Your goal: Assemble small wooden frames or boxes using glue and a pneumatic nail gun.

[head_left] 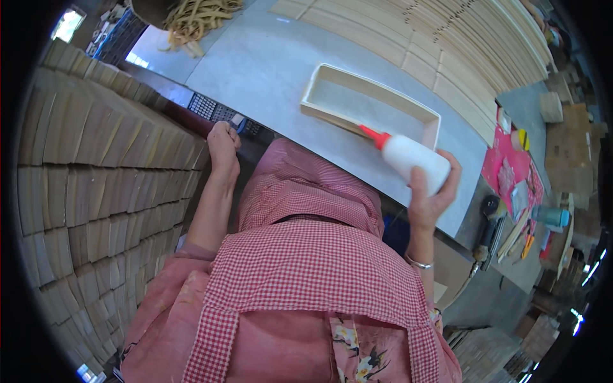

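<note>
A white squeeze bottle with a red nozzle [416, 163] lies tilted in my right hand [432, 198], fingers and thumb wrapped round its base. Its red tip points left and reaches the near long side of an open rectangular wooden frame [377, 84]. This pale frame rests on the grey tabletop [255, 57]. My left hand [223, 150] is closed, left of the table's near edge, by the wood stack. A small grey-blue thing shows at its fingers; whether the hand grips it I cannot tell.
Tall stacks of wooden pieces [96, 134] rise along my left. Long wooden strips [383, 32] cover the table's far side. Loose tan bands [198, 22] lie at the far left. A black plastic crate [203, 106] sits beneath the edge. Right stands a blue-lidded jar [550, 216].
</note>
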Tool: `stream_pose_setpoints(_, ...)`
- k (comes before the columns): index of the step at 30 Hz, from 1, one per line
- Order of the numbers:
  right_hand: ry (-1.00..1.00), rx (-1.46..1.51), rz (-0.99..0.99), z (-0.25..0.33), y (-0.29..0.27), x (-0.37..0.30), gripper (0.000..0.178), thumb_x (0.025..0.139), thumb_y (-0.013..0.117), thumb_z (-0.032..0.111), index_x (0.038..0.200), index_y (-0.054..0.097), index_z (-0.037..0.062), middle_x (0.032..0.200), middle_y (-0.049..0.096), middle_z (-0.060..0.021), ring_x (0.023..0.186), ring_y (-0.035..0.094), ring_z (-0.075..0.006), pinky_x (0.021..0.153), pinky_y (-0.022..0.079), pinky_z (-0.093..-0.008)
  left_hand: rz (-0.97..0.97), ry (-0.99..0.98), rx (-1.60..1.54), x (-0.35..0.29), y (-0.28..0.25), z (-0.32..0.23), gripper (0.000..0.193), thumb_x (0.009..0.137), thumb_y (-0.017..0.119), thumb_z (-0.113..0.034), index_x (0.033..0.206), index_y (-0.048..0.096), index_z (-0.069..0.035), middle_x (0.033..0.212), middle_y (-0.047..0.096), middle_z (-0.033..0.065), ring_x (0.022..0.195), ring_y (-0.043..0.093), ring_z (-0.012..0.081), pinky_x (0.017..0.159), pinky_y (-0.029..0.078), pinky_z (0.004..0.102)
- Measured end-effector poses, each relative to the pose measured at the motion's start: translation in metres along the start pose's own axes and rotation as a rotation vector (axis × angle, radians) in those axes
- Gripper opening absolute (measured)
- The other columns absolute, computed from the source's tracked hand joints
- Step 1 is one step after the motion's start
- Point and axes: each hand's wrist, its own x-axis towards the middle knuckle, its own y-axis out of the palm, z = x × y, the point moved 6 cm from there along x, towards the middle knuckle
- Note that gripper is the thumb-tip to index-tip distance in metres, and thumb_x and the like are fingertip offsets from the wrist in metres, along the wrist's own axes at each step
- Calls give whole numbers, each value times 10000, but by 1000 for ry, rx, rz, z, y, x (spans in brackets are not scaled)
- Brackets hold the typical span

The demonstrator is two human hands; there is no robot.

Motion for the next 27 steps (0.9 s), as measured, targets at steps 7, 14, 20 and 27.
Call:
stream_pose_setpoints(7, -183, 113, 158, 20, 92, 13, 561, 817, 777, 134, 1292, 491, 46, 1184, 587, -145, 972, 617, -264, 813, 541, -350, 60, 52, 85, -1, -35, 0, 294, 994, 437, -187, 771, 608, -100, 707, 589, 30, 603, 484, 100, 564, 370, 223)
stream_pose_setpoints(14, -225, 24, 179, 26, 93, 17, 561, 816, 787, 145, 1283, 497, 36, 1148, 604, -144, 940, 628, -260, 800, 543, -341, -45, -104, 176, -20, -32, -1, 242, 992, 587, -216, 1030, 753, -42, 938, 743, 54, 753, 606, 84, 695, 456, 212)
stream_pose_setpoints(20, -237, -55, 105, 22, 57, 14, 549, 803, 792, 150, 1263, 519, 27, 1125, 610, -140, 920, 620, -252, 800, 530, -344, -27, -106, 226, -14, -22, 2, 208, 951, 674, -175, 1053, 774, -24, 967, 760, 52, 777, 622, 80, 720, 468, 208)
stream_pose_setpoints(27, -193, -150, 14, 9, 7, 6, 541, 792, 792, 156, 1249, 535, 19, 1115, 615, -138, 913, 608, -251, 802, 516, -345, 36, -73, 213, -8, -10, 12, 166, 924, 707, -133, 1019, 778, -16, 935, 759, 51, 749, 614, 79, 703, 462, 201)
